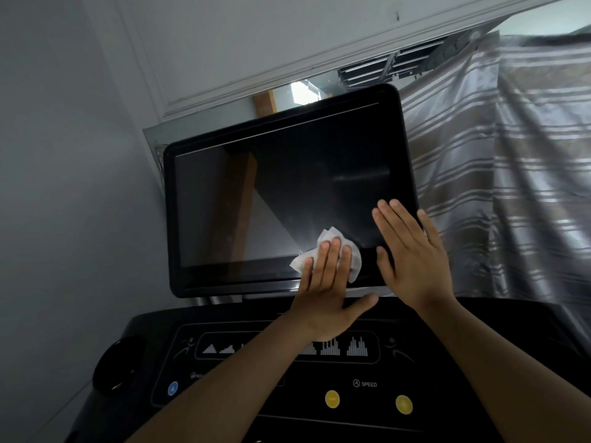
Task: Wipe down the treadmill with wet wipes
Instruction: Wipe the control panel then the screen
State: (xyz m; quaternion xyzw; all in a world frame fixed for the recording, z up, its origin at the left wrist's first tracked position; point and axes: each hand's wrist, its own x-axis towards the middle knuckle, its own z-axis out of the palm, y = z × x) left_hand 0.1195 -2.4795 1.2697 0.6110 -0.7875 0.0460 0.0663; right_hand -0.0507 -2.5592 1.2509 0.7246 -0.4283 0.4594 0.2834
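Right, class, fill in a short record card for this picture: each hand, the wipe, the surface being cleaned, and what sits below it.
left hand: flat fingers press the wet wipe on the screen
right hand: flat on the screen's lower right corner, holding nothing
wet wipe: white, crumpled, near the screen's bottom edge
screen: dark, reflective
console: below the screen, with two yellow buttons and a blue button
backdrop: striped curtain, right
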